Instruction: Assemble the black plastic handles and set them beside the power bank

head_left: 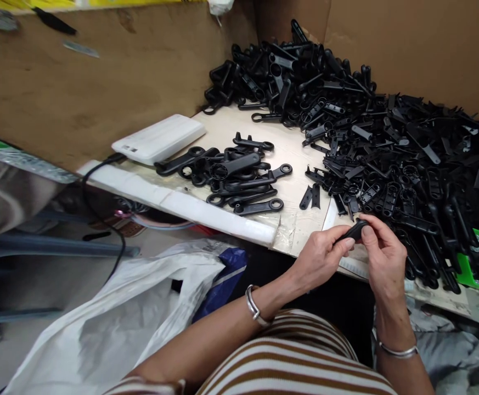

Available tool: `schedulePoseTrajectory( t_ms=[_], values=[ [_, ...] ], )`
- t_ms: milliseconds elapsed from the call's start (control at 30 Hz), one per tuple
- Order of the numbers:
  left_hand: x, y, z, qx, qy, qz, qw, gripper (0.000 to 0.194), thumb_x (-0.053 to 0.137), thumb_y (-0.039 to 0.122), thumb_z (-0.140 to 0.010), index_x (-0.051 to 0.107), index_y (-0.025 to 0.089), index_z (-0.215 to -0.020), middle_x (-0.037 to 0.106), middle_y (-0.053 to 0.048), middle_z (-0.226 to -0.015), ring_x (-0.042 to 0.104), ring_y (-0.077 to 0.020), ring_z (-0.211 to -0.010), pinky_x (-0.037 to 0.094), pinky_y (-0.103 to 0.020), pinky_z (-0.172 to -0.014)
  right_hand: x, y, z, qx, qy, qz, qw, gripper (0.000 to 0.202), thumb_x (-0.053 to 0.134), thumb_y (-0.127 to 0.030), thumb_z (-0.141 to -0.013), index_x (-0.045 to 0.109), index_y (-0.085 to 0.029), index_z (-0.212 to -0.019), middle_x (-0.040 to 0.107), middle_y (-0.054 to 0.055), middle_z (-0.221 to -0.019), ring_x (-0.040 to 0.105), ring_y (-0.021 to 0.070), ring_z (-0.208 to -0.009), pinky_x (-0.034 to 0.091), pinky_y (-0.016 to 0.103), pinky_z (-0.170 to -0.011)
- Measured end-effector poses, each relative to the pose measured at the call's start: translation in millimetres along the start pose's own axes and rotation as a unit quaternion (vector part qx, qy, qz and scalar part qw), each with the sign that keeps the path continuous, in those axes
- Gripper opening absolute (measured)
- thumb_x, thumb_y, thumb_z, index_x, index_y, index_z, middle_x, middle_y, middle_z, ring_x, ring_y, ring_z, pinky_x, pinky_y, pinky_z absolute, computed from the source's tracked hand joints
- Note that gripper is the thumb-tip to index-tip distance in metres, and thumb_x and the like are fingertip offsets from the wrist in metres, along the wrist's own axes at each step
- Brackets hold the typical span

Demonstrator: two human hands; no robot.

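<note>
Both of my hands hold one black plastic handle part point(352, 231) just over the table's front edge. My left hand point(320, 253) pinches its left end between thumb and fingers. At the other end, the fingers and thumb of my right hand point(383, 249) close round it, covering much of its shape. Beyond my hands lie two small flat black pieces point(310, 197), side by side on the table. A small pile of black handles with ring ends point(239, 175) lies to the left. Loose black plastic parts point(387, 153) are heaped to the right, close to my right hand.
A white power bank point(159, 138) with a black cable point(86, 192) sits at the left. Cardboard walls point(387, 49) enclose the back. A green tray point(467, 271) stands at the right edge. A white plastic bag point(111, 312) hangs below the table's taped front edge point(181, 204).
</note>
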State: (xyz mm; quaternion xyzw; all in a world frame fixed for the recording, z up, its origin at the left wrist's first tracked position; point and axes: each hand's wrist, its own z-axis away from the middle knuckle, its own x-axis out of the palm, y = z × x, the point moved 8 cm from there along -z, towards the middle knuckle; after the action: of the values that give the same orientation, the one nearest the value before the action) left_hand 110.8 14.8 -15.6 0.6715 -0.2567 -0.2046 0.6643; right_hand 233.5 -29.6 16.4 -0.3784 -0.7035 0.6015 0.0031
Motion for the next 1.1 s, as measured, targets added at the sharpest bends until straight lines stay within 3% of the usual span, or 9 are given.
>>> schedulePoseTrajectory(
  t_ms=[167,333,533,667,933,1000,1100],
  values=[
    [-4.1,9.5,3.8,0.060,0.015,-0.091,0.994,0.034,0.048,0.023,-0.092,0.063,0.013,-0.121,0.072,-0.009,-0.101,0.067,-0.0198,-0.091,0.051,-0.031,-0.087,10.1,9.2,-0.5,0.037,-0.110,-0.041,0.992,0.036,0.054,-0.044,-0.092,0.067,-0.025,-0.120,0.066,0.007,-0.125,0.065,0.0230,-0.107,0.052,0.038,-0.092],
    [-2.5,15.7,4.7,0.114,0.026,-0.106,0.987,0.033,0.055,0.025,-0.089,0.063,0.013,-0.119,0.068,-0.011,-0.122,0.063,-0.0242,-0.114,0.049,-0.035,-0.100,4.9,9.0,4.8,0.031,-0.056,-0.061,0.996,0.029,0.058,-0.040,-0.091,0.071,-0.026,-0.113,0.072,0.005,-0.114,0.068,0.0219,-0.102,0.055,0.036,-0.089],
    [-3.7,18.0,3.1,0.097,0.003,-0.160,0.982,0.030,0.054,0.025,-0.090,0.067,0.015,-0.114,0.074,-0.008,-0.101,0.069,-0.0213,-0.090,0.053,-0.028,-0.079,2.5,15.2,12.3,0.018,0.013,-0.064,0.998,0.023,0.063,-0.038,-0.087,0.075,-0.024,-0.101,0.075,0.005,-0.103,0.070,0.0213,-0.093,0.055,0.035,-0.085],
    [-6.2,12.1,-0.5,0.056,-0.013,-0.187,0.981,0.031,0.053,0.024,-0.088,0.069,0.013,-0.112,0.071,-0.003,-0.076,0.061,-0.0157,-0.066,0.046,-0.024,-0.064,13.2,29.8,10.4,0.049,-0.013,-0.121,0.991,0.026,0.063,-0.039,-0.087,0.075,-0.021,-0.100,0.075,0.006,-0.100,0.069,0.0222,-0.091,0.055,0.038,-0.084],
    [-9.1,0.8,-5.7,-0.009,-0.014,-0.121,0.992,0.033,0.055,0.026,-0.085,0.070,0.014,-0.112,0.065,-0.001,-0.067,0.054,-0.0128,-0.058,0.042,-0.022,-0.056,22.4,37.5,4.1,0.075,-0.035,-0.173,0.981,0.028,0.066,-0.041,-0.085,0.075,-0.020,-0.101,0.075,0.009,-0.100,0.069,0.0242,-0.092,0.056,0.040,-0.084],
    [-11.4,-1.6,-6.2,-0.021,-0.003,-0.057,0.998,0.034,0.059,0.029,-0.084,0.071,0.013,-0.112,0.068,-0.003,-0.072,0.057,-0.0141,-0.062,0.046,-0.023,-0.061,22.9,36.3,3.9,0.088,-0.049,-0.192,0.976,0.034,0.066,-0.044,-0.084,0.073,-0.019,-0.106,0.074,0.010,-0.103,0.069,0.0247,-0.093,0.057,0.041,-0.083],
    [-14.1,-0.5,-6.5,-0.021,0.018,0.080,0.996,0.034,0.065,0.034,-0.081,0.073,0.014,-0.107,0.073,-0.008,-0.089,0.064,-0.0205,-0.085,0.050,-0.030,-0.081,16.6,32.4,8.6,0.096,-0.026,-0.218,0.971,0.035,0.063,-0.044,-0.087,0.068,-0.020,-0.111,0.070,0.010,-0.112,0.068,0.0233,-0.098,0.056,0.043,-0.088]
  ],
)
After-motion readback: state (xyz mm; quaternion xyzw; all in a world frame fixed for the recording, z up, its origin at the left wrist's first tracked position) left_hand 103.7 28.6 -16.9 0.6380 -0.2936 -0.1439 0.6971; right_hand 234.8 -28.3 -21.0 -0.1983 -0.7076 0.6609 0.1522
